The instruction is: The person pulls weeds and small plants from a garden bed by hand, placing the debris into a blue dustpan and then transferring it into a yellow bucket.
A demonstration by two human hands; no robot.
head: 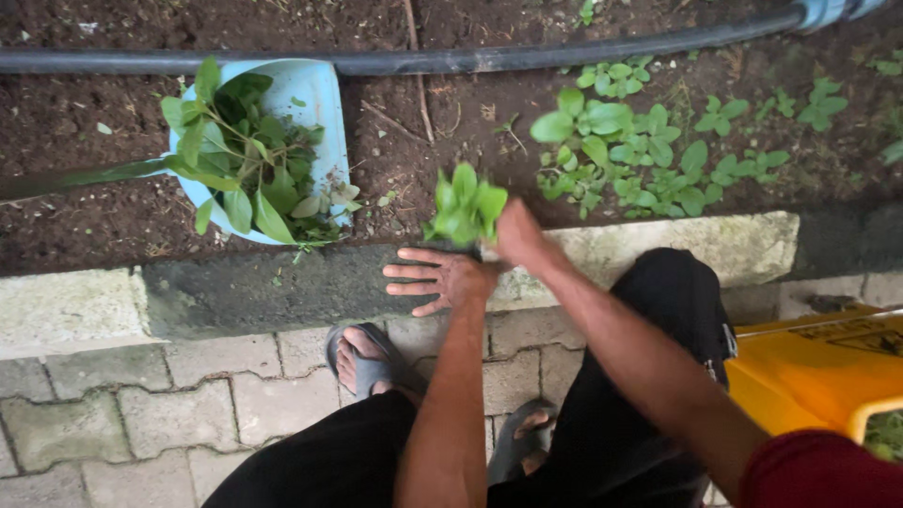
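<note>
My right hand is closed around a small bunch of green leafy plants, held just above the concrete curb at the edge of the soil bed. Beside it, my left hand lies flat on the curb with its fingers spread and nothing in it. To the left, on the dark soil, a light blue dustpan holds several pulled leafy plants.
More low green plants grow in the soil to the right. A black hose runs across the bed at the back. A yellow container stands at my right. My sandalled feet rest on grey paving stones.
</note>
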